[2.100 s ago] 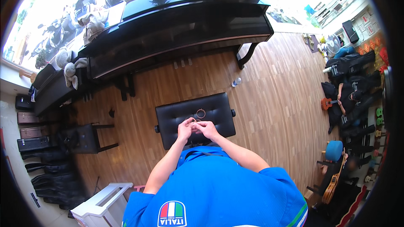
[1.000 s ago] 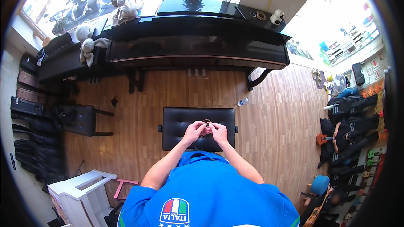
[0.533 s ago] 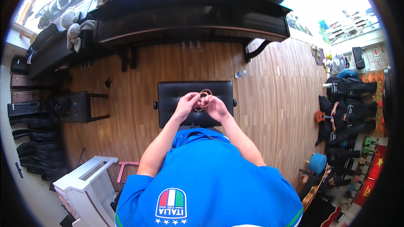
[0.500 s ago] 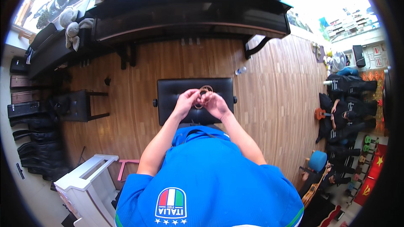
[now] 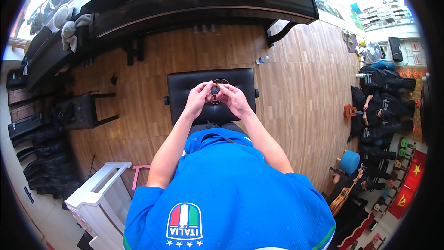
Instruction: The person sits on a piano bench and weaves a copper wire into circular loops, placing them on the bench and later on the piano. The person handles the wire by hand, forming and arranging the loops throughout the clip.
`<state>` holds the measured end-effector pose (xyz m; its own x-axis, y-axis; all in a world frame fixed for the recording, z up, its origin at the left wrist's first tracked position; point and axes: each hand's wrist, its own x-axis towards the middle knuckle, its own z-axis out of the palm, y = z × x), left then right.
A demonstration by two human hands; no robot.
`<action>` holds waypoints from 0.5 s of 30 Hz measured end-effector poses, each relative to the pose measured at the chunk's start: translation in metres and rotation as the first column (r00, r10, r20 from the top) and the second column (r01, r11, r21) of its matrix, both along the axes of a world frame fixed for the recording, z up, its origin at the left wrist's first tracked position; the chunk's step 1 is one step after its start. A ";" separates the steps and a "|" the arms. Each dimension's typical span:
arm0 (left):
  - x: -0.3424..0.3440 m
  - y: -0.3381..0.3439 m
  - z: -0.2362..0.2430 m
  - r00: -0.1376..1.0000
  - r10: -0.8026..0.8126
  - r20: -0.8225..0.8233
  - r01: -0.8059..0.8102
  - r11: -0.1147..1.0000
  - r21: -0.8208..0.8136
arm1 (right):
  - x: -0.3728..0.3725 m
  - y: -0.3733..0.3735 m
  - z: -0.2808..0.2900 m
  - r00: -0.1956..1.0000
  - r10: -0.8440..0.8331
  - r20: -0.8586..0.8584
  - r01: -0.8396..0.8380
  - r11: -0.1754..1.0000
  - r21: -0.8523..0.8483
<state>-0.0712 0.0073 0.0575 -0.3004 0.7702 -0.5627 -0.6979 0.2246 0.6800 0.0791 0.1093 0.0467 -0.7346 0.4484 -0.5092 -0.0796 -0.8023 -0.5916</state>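
I have the left hand and right hand pinched on the thin brown coil, over the black seat. I judge it light, springy; best gripped by its strands, fingertips close.

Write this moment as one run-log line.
Left hand: fingers pinching thin brown round loops, material unclear | Right hand: fingers pinching same loops | Below: black tufted leathery bench | Floor beyond: clear plastic bottle
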 end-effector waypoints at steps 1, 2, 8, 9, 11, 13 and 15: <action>-0.001 0.000 -0.002 0.999 -0.015 -0.032 0.015 1.000 0.009 | 0.000 -0.001 0.000 0.997 0.008 0.075 -0.013 0.997 0.069; -0.002 0.000 -0.003 0.999 -0.020 -0.041 0.020 1.000 0.000 | 0.000 -0.001 0.000 0.989 0.011 0.150 -0.032 0.990 0.137; -0.005 0.000 0.004 0.988 -0.006 -0.156 -0.009 0.996 -0.091 | 0.004 0.015 0.009 0.941 -0.100 0.324 -0.061 0.890 0.451; -0.005 0.000 0.004 0.987 0.005 -0.162 -0.020 0.995 -0.094 | 0.000 0.012 0.011 0.921 -0.203 0.334 -0.067 0.761 0.645; -0.006 -0.002 0.003 0.988 0.027 -0.153 -0.042 0.995 -0.095 | -0.004 0.008 0.016 0.837 -0.436 0.330 -0.141 0.411 0.901; -0.007 -0.005 0.000 0.991 0.054 -0.123 -0.065 0.994 -0.088 | -0.004 0.004 0.028 0.808 -0.471 0.354 -0.210 0.330 0.920; -0.005 -0.007 -0.002 0.991 0.097 -0.088 -0.104 0.991 -0.082 | -0.006 -0.005 0.032 0.785 -0.515 0.344 -0.234 0.268 0.935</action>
